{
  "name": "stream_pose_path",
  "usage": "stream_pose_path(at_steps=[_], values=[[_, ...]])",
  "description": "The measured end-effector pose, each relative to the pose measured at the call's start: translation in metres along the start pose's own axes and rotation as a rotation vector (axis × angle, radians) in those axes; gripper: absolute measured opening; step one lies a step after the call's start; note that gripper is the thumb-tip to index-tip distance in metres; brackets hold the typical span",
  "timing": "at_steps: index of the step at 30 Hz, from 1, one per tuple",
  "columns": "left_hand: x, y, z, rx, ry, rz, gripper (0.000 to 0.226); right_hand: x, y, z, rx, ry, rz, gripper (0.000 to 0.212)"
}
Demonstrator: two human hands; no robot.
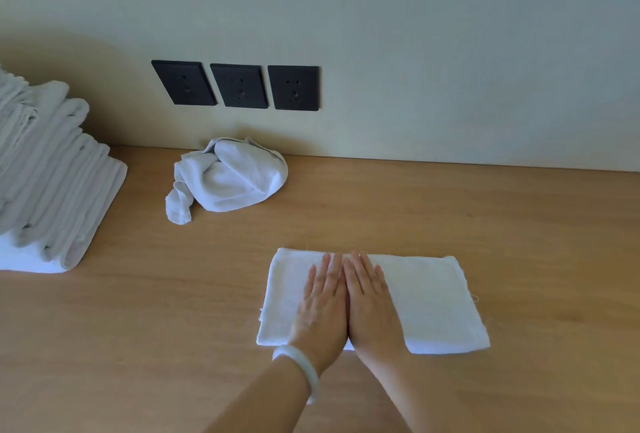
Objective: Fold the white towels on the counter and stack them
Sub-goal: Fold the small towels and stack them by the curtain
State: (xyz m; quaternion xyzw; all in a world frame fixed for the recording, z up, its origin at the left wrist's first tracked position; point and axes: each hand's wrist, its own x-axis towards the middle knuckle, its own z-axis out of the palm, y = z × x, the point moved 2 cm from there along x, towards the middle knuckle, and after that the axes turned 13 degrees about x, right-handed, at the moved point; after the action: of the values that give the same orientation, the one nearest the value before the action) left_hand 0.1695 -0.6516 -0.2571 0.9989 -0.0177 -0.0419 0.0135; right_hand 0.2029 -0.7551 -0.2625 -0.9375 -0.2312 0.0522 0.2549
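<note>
At towel (436, 297) centre, hands (323, 309) (372, 309) edge-to-edge.

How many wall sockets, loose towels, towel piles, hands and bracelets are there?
Sockets: 3
Loose towels: 2
Towel pile: 1
Hands: 2
Bracelet: 1
Total: 9

Wooden counter (415, 197) carries folded towel (433, 297), crumpled towel (235, 179), towel stack (52, 183) at left.
</note>
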Motion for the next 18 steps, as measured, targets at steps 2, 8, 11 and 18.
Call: stream_pose_path(at_steps=[2, 8, 11, 18], values=[[0.002, -0.015, 0.013, 0.047, -0.045, -0.043, 0.060, -0.001, 0.017, 0.008, -0.061, -0.057, 0.006, 0.056], [-0.012, -0.058, 0.020, 0.113, -0.041, -0.241, 0.063, -0.022, 0.113, -0.042, -0.179, 0.062, 0.282, 0.064], [-0.011, -0.058, 0.018, 0.068, -0.053, -0.252, 0.063, -0.034, 0.133, -0.057, -0.155, -0.039, 0.304, 0.066], [-0.011, -0.073, 0.000, -0.014, -0.162, -0.181, 0.075, -0.023, 0.128, -0.083, 0.063, -0.187, 0.348, 0.070]])
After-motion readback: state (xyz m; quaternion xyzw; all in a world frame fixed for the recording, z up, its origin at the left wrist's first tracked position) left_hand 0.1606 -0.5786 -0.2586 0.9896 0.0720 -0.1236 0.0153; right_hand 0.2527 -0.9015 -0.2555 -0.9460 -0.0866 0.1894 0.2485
